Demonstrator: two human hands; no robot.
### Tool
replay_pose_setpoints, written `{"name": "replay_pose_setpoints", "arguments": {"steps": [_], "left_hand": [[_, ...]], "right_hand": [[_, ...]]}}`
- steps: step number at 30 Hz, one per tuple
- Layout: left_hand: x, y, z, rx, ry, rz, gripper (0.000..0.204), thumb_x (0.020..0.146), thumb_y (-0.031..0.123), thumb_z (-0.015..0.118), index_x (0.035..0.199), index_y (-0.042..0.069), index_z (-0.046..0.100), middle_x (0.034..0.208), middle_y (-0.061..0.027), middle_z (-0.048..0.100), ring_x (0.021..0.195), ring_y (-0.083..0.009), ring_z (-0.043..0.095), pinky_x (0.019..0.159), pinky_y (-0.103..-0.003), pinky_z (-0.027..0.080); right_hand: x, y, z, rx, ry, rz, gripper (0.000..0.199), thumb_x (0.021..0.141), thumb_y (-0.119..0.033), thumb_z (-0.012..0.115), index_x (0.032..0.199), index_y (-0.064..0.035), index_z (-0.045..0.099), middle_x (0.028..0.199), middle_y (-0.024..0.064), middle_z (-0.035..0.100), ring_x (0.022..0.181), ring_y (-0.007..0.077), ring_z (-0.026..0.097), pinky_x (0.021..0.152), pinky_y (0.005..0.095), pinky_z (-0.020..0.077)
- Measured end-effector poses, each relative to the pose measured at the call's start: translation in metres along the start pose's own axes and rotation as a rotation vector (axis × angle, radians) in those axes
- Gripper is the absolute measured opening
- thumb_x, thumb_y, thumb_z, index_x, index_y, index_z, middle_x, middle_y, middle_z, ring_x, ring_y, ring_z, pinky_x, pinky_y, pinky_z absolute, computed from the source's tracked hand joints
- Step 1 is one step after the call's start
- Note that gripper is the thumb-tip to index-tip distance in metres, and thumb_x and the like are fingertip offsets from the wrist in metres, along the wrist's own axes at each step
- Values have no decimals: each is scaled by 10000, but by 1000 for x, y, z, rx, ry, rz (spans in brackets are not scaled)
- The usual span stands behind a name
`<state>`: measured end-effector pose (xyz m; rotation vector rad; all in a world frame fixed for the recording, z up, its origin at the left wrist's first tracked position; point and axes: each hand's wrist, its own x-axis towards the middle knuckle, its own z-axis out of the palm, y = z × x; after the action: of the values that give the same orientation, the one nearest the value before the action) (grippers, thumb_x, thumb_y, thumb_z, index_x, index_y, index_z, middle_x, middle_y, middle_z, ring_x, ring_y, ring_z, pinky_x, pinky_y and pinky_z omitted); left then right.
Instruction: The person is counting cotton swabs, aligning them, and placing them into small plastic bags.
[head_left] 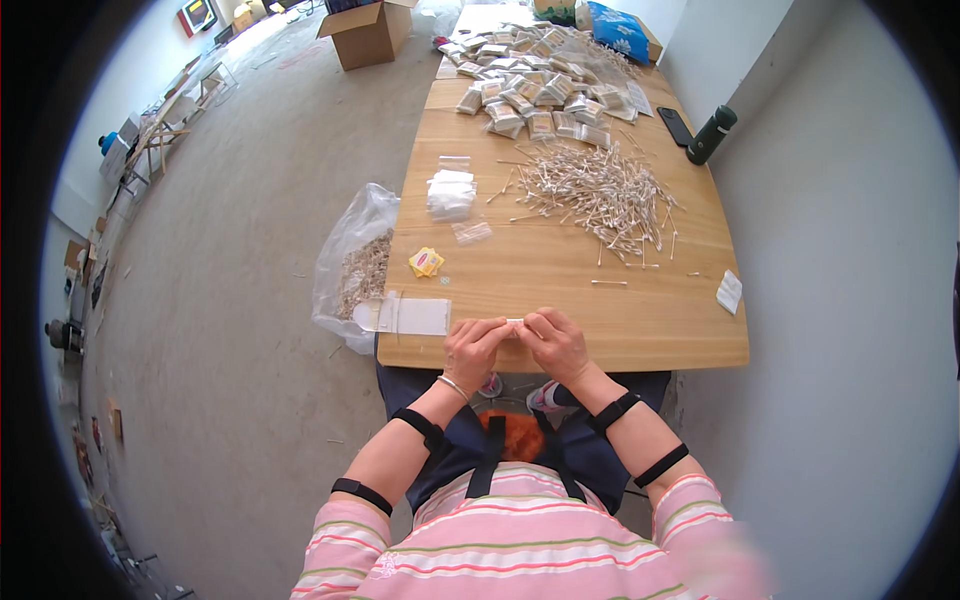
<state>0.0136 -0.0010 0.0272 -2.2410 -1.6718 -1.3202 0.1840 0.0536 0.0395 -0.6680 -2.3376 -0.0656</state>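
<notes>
At the table's near edge, my left hand (474, 346) and my right hand (555, 343) come close together with fingers pinched. Between the fingertips they hold a small white thing (515, 321); the fingers cover most of it, so its kind does not show. Just left of my left hand lies a flat white tray-like piece (425, 316). Beyond it are a few small yellow cards (426, 262) and a stack of small clear plastic bags (452, 195). A loose heap of cotton swabs (600, 200) spreads over the right middle of the wooden table (540, 270).
Filled packets (525, 90) pile up at the far end, near a blue package (620, 32). A dark green bottle (711, 135) and black phone (675, 127) stand by the right wall. A large clear bag (365, 265) hangs at the left edge. A white tissue (730, 292) lies right.
</notes>
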Motion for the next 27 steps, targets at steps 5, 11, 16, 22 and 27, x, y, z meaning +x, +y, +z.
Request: {"name": "replay_pose_setpoints", "arguments": {"steps": [5,11,16,22,27], "left_hand": [[1,-2,4,-104,25,-90,148,738,61,688,881,97,678,858,-47,655,777,-228,630,699,-335,491],[6,-3,1,-440,-38,-432,124,763,36,713,879,32,667,829,-76,650,711,-159,617,638,-270,504],[8,-7,1,-529,-29,-487,93,789,41,698,870,13,661,830,-76,651,695,-136,610,637,-256,504],[10,-5,3,-474,-45,-457,61,806,31,674,855,8,648,844,-80,646,714,-147,613,638,-256,503],[7,-8,4,-537,-50,-508,50,822,32,657,865,12,642,840,-76,642,726,-149,615,649,-260,507]], "right_hand": [[4,2,4,99,-13,74,136,702,-70,632,835,-78,606,881,33,572,849,215,564,701,325,500],[12,9,1,475,-95,448,125,736,-95,682,849,-63,639,887,69,595,913,274,543,804,370,464],[19,6,3,553,-93,463,99,735,-81,684,828,-69,653,861,78,588,906,275,536,819,358,436],[19,8,10,555,-139,470,44,771,-67,648,816,-70,651,829,82,575,876,274,528,789,363,435],[23,5,5,522,-140,455,17,770,-62,649,787,-65,648,801,86,566,840,273,526,755,358,437]]}}
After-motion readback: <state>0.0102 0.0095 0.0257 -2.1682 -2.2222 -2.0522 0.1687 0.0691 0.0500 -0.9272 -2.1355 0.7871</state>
